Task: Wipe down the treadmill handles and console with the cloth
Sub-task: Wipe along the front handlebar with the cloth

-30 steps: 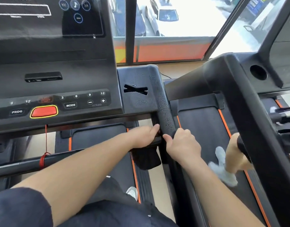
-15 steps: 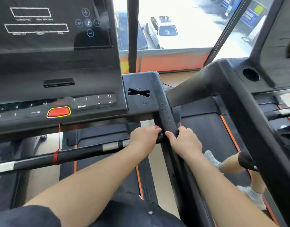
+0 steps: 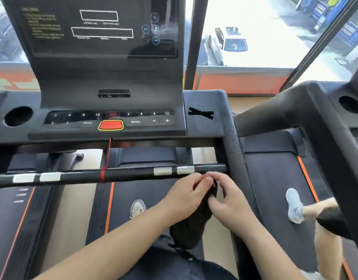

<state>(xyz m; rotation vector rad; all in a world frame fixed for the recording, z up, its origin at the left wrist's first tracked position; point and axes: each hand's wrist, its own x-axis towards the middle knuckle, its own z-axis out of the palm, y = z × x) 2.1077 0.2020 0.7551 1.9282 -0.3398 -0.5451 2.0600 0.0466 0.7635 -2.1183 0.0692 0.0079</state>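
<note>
My left hand [image 3: 184,196] and right hand [image 3: 229,203] meet just near of the bar [image 3: 131,173]. Each grip pinches the top of the dark cloth [image 3: 191,227], which hangs between them. I judge this gathers a fresh pad for wiping. The console [image 3: 111,102] lies farther off.

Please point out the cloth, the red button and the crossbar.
cloth [image 3: 191,225]: head view, its hanging part.
red button [image 3: 111,125]: head view, its centre.
crossbar [image 3: 133,173]: head view, its black middle.
</note>
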